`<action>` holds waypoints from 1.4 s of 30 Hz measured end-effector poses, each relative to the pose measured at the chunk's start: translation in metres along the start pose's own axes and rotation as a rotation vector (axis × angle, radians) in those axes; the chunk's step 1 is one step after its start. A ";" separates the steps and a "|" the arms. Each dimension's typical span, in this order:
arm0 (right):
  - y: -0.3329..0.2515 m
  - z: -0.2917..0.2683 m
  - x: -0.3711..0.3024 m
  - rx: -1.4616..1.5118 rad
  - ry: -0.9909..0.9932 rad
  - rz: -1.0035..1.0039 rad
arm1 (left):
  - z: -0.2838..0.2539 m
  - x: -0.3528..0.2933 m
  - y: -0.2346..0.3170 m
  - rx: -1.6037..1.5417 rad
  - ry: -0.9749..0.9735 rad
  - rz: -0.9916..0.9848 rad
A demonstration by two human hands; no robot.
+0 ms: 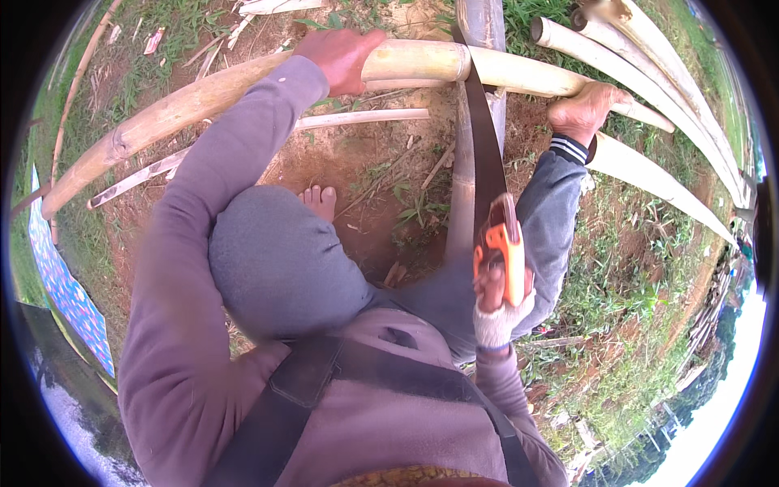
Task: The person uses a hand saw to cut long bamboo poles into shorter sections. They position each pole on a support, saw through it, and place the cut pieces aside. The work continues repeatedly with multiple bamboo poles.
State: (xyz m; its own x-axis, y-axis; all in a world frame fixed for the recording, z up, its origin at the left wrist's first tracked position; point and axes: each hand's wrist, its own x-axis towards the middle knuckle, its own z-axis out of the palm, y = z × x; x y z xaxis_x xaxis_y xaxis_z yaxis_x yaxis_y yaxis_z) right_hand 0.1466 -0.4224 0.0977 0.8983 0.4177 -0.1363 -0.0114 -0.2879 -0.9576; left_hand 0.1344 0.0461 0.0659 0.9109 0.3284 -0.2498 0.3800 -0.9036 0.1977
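Observation:
A thick pale bamboo pole (418, 61) lies crosswise in front of me, over a second, upright-running bamboo support (462, 195). My left hand (341, 58) grips the pole from above, left of the saw. In my right hand (497, 304), which wears a pale fingerless glove, is the orange handle of a hand saw (487, 146). Its long dark blade runs away from me, and the far part meets the pole just right of a node. How deep the teeth sit in the bamboo I cannot tell. My bare right foot (580, 114) presses on the pole farther right.
Several bamboo poles (649, 81) lie at the far right. A thin split bamboo strip (365, 118) rests on the soil nearer me. My left bare foot (318, 201) stands on the brown ground. Grass and scraps surround the spot; a blue patterned sheet (73, 276) lies far left.

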 end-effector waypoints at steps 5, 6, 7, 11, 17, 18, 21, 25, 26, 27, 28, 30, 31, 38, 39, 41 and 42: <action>0.015 0.054 0.095 0.600 -0.079 0.115 | -0.005 0.015 0.007 0.026 -0.001 0.011; -0.007 0.086 0.139 0.367 -0.013 -0.021 | -0.004 0.017 0.020 0.015 -0.001 0.048; -0.027 0.112 0.174 0.179 -0.010 -0.077 | -0.002 0.011 0.017 0.010 -0.011 0.020; -0.024 0.100 0.156 -0.385 0.071 -0.378 | -0.006 0.003 0.010 -0.008 -0.013 0.043; 0.003 0.003 0.003 0.142 0.004 0.111 | 0.004 -0.001 0.004 0.016 0.017 0.006; 0.008 0.000 0.005 0.295 -0.040 0.171 | 0.003 0.001 0.006 0.035 0.020 0.000; 0.015 0.078 0.121 0.373 0.049 -0.040 | 0.004 0.019 0.012 0.034 0.081 0.076; -0.010 0.123 0.183 -0.204 0.083 -0.393 | -0.002 0.004 0.002 0.001 0.078 0.026; -0.013 0.116 0.180 -0.353 0.059 -0.438 | 0.001 -0.002 0.005 -0.004 0.028 0.014; 0.014 0.102 0.157 -0.009 0.063 -0.256 | -0.002 0.009 0.009 -0.004 0.003 0.042; 0.014 0.093 0.125 0.269 -0.008 -0.123 | -0.003 0.006 -0.004 0.013 -0.035 -0.014; 0.015 0.049 0.047 0.253 0.036 0.023 | 0.002 0.002 -0.006 -0.001 -0.015 0.003; 0.009 0.028 0.014 0.041 0.065 0.009 | 0.003 0.003 -0.003 -0.011 -0.004 0.010; 0.008 0.103 0.166 -0.301 0.142 -0.309 | 0.001 0.016 0.017 0.037 0.083 0.083; -0.024 0.118 0.189 -0.159 0.032 -0.396 | 0.000 0.009 0.010 0.039 0.078 0.056; -0.036 0.116 0.181 -0.040 0.006 -0.198 | -0.005 0.001 0.005 0.016 0.068 0.040; -0.033 0.104 0.158 0.044 0.031 -0.156 | -0.006 -0.001 0.014 -0.003 0.030 0.045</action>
State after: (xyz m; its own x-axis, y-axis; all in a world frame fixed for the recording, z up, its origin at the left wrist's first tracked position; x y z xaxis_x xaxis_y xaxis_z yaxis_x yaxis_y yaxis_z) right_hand 0.2436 -0.2573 0.0813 0.9036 0.4278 0.0226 0.1111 -0.1830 -0.9768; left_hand 0.1401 0.0345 0.0746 0.9316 0.2952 -0.2122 0.3386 -0.9170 0.2108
